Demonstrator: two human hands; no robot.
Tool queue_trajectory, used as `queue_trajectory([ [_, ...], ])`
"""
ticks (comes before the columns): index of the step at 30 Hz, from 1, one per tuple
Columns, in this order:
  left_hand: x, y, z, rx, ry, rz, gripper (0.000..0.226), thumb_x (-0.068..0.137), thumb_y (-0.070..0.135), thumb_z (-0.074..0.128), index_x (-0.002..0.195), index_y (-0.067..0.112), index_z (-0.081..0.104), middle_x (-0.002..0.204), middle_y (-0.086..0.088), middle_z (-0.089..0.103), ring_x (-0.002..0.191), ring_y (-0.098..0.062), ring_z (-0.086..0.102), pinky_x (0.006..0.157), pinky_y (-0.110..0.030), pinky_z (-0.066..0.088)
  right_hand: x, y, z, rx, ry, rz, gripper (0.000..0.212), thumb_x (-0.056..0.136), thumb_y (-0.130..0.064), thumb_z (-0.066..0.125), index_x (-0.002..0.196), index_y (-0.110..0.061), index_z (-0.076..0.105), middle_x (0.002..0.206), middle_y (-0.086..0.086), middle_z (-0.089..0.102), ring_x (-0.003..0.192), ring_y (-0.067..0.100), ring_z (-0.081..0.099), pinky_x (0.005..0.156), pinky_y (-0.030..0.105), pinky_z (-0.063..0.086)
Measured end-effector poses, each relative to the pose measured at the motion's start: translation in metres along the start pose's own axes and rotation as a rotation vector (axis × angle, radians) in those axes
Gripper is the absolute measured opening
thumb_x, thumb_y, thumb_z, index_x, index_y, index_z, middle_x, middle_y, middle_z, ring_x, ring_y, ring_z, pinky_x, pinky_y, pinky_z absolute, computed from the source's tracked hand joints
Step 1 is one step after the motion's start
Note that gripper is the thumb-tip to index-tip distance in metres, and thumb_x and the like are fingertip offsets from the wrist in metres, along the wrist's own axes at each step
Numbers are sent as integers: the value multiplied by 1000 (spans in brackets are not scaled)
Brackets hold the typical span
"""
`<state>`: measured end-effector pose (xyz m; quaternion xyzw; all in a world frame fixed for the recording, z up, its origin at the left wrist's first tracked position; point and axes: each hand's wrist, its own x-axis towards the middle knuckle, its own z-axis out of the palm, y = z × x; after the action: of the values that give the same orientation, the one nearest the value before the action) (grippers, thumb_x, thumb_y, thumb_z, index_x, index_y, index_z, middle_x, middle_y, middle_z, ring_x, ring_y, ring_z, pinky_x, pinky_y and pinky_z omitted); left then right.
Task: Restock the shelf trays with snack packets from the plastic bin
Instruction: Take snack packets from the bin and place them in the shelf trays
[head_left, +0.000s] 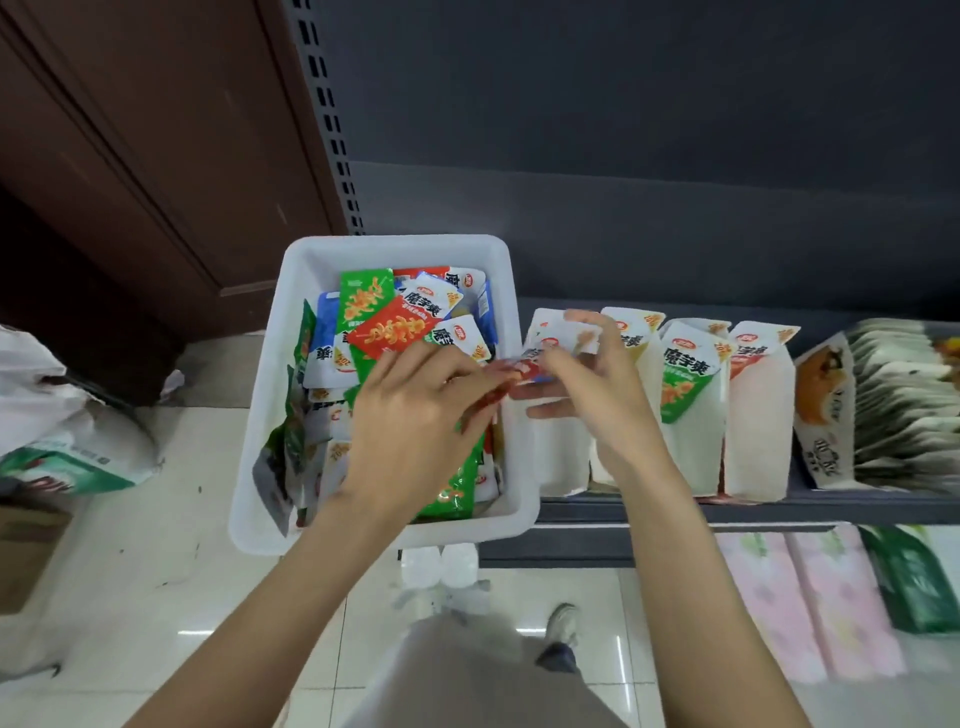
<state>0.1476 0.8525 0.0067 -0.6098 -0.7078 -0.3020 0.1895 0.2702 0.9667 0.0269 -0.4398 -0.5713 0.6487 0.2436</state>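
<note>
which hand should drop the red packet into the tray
Right. The right hand already hovers over the trays touching the red packet; the left hand is over the bin.

A smooth, translucent white plastic bin (382, 249) holds glossy foil-like snack packets (387, 325) in red, green and white. To its right, matt white cardboard shelf trays (756, 415) stand on a dark, matt-painted metal shelf (779, 506) with a perforated upright. Polished pale floor tiles (208, 597) reflect ceiling lights. At far left, a dark brown wood-look door (130, 156) shows a low sheen.
</note>
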Motion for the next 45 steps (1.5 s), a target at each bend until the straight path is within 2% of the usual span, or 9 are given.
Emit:
queue_trajectory([
  [5, 13, 51, 25, -302, -208, -61, 53, 80, 61, 57, 123, 30, 58, 133, 0, 49, 124, -17, 42, 104, -34, 29, -17, 0, -83, 113, 139, -197, 55, 81, -1, 60, 123, -27, 37, 111, 5, 60, 88, 13, 65, 50, 23, 51],
  [12, 63, 148, 78, -774, -517, -464, 48, 81, 40, 69, 124, 39, 47, 109, 17, 60, 102, -1, 57, 83, -12, 45, -32, 11, -210, -110, 21, -356, 38, 93, 4, 51, 110, -29, 50, 101, -7, 65, 89, 7, 65, 58, 28, 55],
  [16, 76, 196, 122, -747, -489, -432, 36, 83, 27, 70, 113, 40, 53, 96, 13, 65, 88, -7, 63, 76, -28, 54, -27, 18, -272, -423, 84, -498, 15, 94, -24, 57, 107, -16, 60, 86, -15, 65, 80, 1, 64, 65, 28, 54],
  [18, 76, 214, 147, -671, -446, -410, 29, 82, 28, 72, 107, 31, 57, 96, 12, 67, 85, -5, 65, 75, -32, 57, -20, 19, -295, -704, 186, -647, 14, 91, -21, 62, 102, -12, 64, 76, -20, 59, 66, -4, 56, 58, 14, 44],
  [21, 75, 231, 177, -548, -373, -428, 26, 82, 30, 71, 102, 22, 59, 104, 7, 68, 92, -7, 65, 76, -30, 57, -4, 22, -313, -846, 251, -682, 14, 89, -18, 65, 101, -10, 66, 74, -5, 65, 62, 2, 53, 53, 20, 39],
  [25, 63, 228, 197, -311, -342, -517, 48, 81, 33, 71, 124, 26, 49, 127, 4, 53, 112, -13, 53, 88, -27, 49, 24, 32, -315, -966, 205, -658, 17, 92, -22, 61, 104, -12, 65, 80, 4, 70, 69, 19, 62, 53, 24, 38],
  [33, 49, 228, 202, -306, -433, -669, 48, 82, 26, 71, 122, 26, 43, 118, 2, 56, 82, -4, 55, 68, -13, 36, 76, 50, -290, -1290, 147, -582, 29, 94, -18, 50, 121, -15, 59, 102, 5, 67, 95, 27, 63, 67, 34, 49],
  [42, 51, 222, 197, -269, -445, -600, 40, 84, 35, 66, 119, 26, 48, 113, 5, 57, 87, -12, 59, 72, -28, 51, 71, 52, -291, -1056, 275, -652, 27, 83, -17, 70, 109, -16, 63, 98, 3, 69, 95, 26, 56, 72, 35, 48],
  [45, 51, 214, 187, -297, -357, -556, 30, 86, 35, 64, 113, 26, 54, 100, 10, 62, 74, -2, 56, 62, -18, 45, 46, 48, -291, -866, 338, -700, 26, 88, -16, 62, 114, -16, 62, 103, 1, 67, 96, 23, 57, 75, 37, 49],
])
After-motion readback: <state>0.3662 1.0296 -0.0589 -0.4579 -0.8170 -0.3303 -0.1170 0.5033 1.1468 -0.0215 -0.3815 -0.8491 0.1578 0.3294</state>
